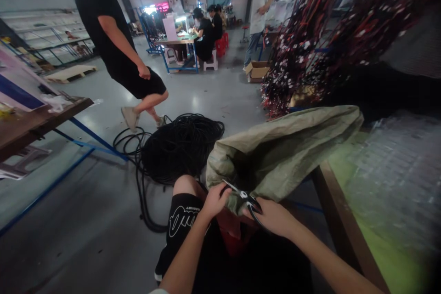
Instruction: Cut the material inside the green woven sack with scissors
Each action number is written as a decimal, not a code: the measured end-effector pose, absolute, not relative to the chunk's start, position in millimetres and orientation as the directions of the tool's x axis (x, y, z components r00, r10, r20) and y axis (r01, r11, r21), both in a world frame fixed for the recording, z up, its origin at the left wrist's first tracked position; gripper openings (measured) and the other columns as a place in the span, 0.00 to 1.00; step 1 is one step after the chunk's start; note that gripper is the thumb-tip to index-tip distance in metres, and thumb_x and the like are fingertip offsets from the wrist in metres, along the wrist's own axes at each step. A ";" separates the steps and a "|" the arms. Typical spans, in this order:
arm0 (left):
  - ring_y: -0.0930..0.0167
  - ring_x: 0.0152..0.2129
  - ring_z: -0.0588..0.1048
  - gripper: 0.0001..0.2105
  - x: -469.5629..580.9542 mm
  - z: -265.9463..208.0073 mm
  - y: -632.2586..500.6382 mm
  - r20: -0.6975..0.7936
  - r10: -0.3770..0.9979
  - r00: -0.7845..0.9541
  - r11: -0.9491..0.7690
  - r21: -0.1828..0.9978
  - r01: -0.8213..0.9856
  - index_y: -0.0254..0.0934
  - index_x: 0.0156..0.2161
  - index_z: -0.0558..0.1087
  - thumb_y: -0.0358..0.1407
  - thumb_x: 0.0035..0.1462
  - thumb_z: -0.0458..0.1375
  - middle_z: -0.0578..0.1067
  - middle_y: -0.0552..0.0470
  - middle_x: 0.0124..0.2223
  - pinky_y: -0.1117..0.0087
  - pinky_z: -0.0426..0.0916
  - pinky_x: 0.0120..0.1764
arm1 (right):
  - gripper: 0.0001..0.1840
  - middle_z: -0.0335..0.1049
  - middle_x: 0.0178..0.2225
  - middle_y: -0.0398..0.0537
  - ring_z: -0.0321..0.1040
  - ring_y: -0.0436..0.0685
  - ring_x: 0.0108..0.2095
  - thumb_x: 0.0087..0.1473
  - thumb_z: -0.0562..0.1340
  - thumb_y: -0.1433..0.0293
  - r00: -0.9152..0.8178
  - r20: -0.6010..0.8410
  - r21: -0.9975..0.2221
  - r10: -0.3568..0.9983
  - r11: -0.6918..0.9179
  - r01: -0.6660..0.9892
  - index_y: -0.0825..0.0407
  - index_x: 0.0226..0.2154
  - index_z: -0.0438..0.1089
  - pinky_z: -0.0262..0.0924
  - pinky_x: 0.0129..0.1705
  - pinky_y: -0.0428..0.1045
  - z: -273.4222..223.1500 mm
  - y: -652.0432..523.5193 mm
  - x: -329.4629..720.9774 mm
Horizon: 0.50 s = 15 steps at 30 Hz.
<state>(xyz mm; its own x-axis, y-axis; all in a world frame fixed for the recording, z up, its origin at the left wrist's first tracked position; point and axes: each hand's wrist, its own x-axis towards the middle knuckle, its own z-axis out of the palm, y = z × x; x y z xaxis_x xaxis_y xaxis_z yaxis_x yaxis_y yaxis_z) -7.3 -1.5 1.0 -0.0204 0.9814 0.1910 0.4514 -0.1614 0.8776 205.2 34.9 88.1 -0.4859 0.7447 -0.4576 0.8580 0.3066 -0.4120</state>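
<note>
Black-handled scissors (244, 195) are gripped in my right hand (274, 217), their metal blades pointing up and left. Close to the blade tips, my left hand (215, 201) is closed, with a small dark thing at its thumb that I cannot make out. Both hands are at the near rim of a large olive-green cloth sack (292, 147). The sack's mouth gapes toward me, and its inside is too dark to read. Below the hands, between my legs, something red (234, 239) shows.
A big coil of black cable (182, 142) lies on the floor ahead, loose loops at its left. A person in black (106, 32) walks past it. Right stands a table (337, 211) bearing clear plastic wrap (396, 183); bundled wires (296, 50) hang behind. A brown table (41, 124) is left.
</note>
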 end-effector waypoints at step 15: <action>0.68 0.34 0.74 0.14 -6.0 0.5 -1.3 0.155 0.987 -0.032 -0.123 0.877 0.465 0.35 0.43 0.74 0.41 0.64 0.49 0.77 0.47 0.38 0.70 0.66 0.39 | 0.28 0.75 0.31 0.56 0.73 0.64 0.34 0.58 0.52 0.46 -0.453 -0.477 -0.367 0.753 0.298 0.881 0.52 0.30 0.72 0.57 0.31 0.50 90.0 31.6 202.7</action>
<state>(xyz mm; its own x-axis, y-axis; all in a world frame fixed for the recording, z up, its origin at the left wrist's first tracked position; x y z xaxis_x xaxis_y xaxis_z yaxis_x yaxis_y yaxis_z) -6.0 -1.3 0.5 -0.0319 0.9873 0.1554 0.4648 -0.1230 0.8768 202.7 31.6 90.0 -0.4534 0.7528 -0.4773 0.8811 0.2978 -0.3673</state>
